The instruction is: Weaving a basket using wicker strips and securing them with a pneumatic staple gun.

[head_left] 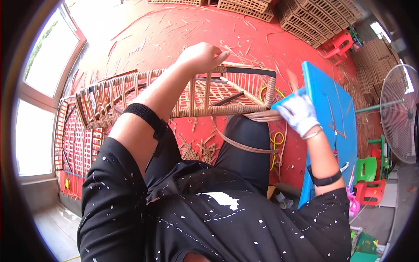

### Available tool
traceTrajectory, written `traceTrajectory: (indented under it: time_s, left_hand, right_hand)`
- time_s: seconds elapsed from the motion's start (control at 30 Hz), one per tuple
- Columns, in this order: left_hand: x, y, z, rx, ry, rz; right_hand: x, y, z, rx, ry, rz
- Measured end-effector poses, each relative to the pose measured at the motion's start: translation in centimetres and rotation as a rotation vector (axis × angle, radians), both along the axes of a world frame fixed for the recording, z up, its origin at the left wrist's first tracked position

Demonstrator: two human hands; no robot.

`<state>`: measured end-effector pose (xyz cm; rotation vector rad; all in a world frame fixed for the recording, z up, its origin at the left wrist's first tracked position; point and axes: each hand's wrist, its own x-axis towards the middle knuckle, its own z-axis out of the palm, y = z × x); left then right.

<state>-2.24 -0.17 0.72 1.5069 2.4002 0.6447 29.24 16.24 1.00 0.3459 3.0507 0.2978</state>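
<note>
Across my lap lies a long woven rattan frame [205, 98], with tan strips wrapped round its dark bars and a lattice inside. My bare left hand [201, 57] is over the frame's far side, its fingers curled. What they close on, if anything, is hidden. By the frame's right corner is my right hand [301, 115] in a white glove, smeared by motion. A bundle of tan strips [262, 116] runs from that corner toward the glove; whether the fingers grip it is unclear. One loose strip [244, 146] loops down over my right thigh.
A blue plastic table [334, 113] stands close on the right, strips lying on it. Beyond it are a large fan [399, 113], a green stool [365, 169] and a red stool [370, 192]. Another woven frame [78, 139] sits at left. Stacked woven panels [314, 19] and strip scraps lie farther off.
</note>
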Motion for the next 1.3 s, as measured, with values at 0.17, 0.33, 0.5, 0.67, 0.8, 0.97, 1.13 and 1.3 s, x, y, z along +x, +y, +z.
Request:
traceTrajectory:
  time_s: [0.17,0.33,0.5,0.67,0.8,0.97,1.13,1.3]
  left_hand:
    - [0.0,0.1,-0.1,-0.029,0.025,0.017]
    - [0.1,-0.1,-0.3,0.009,0.071,0.006]
    - [0.2,-0.1,-0.1,0.003,0.072,0.027]
    - [0.1,-0.2,0.0,0.023,0.049,0.042]
    - [0.1,-0.1,-0.1,0.025,0.056,0.018]
    - [0.1,0.0,-0.3,0.017,0.081,0.017]
    - [0.1,0.0,-0.2,0.019,0.061,0.009]
    - [0.2,-0.1,-0.1,0.004,0.067,0.025]
  right_hand:
    - [3.3,-0.7,0.0,-0.201,-0.243,-0.223]
    - [-1.0,-4.5,2.5,-0.078,0.507,0.129]
    - [-6.5,-10.4,-1.1,-0.282,0.182,0.486]
    - [-8.5,-11.6,-5.2,-0.304,0.147,0.489]
    - [-8.6,-10.2,-6.3,-0.402,0.436,0.554]
    - [-7.9,-8.5,-5.9,-0.331,0.404,0.628]
    - [-8.1,-8.9,-5.8,-0.397,0.400,0.564]
    - [-8.7,-9.7,-5.3,-0.402,0.393,0.508]
